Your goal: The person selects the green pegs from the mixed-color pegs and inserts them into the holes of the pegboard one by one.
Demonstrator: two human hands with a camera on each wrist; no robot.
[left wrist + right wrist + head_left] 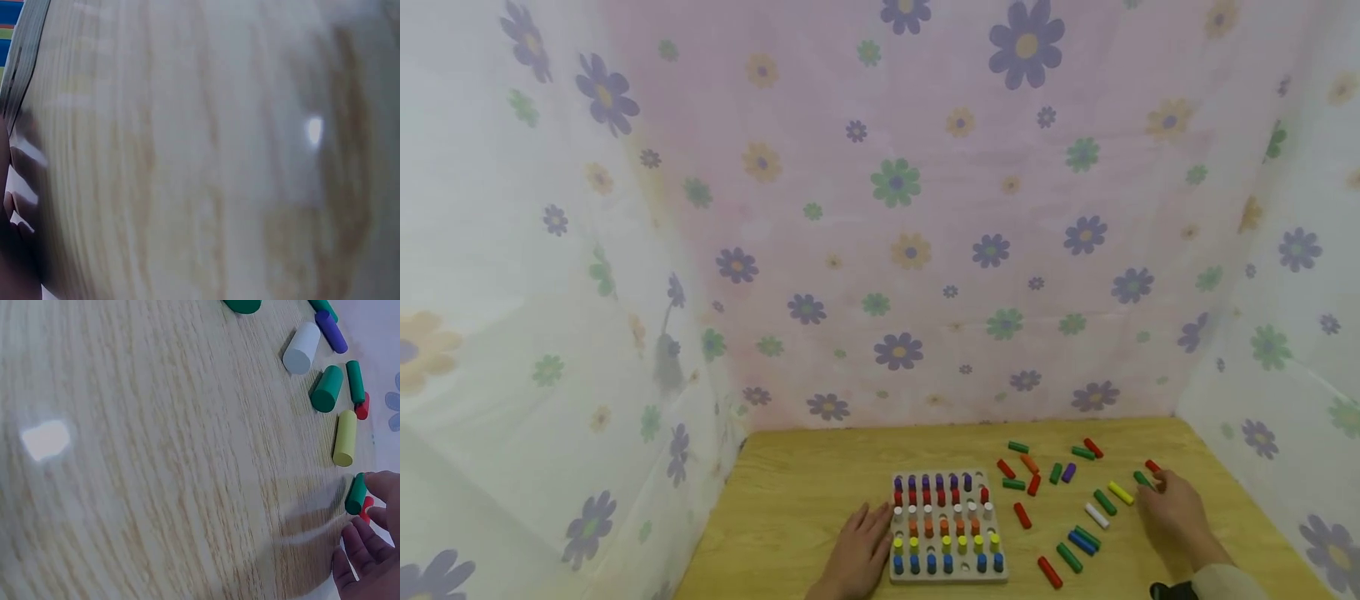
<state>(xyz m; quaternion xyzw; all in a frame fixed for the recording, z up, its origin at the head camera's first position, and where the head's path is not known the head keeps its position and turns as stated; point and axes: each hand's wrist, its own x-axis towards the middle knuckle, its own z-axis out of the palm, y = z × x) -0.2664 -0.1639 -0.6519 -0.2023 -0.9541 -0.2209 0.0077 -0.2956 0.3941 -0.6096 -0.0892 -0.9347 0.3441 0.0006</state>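
Observation:
My left hand lies flat on the table with extended fingers at the left edge of a pegboard. The board carries rows of purple, red, white, orange, yellow and blue pegs, with some bare holes. In the left wrist view only finger edges and the board's side show. My right hand is at the far right, thumb and fingers reaching around a green peg and a red peg lying on the table. The thumb is at the green peg; no firm grip shows.
Loose pegs lie scattered right of the board, among them a yellow peg, a white peg, a blue peg and a purple peg. Flowered sheets hang behind and beside the wooden table.

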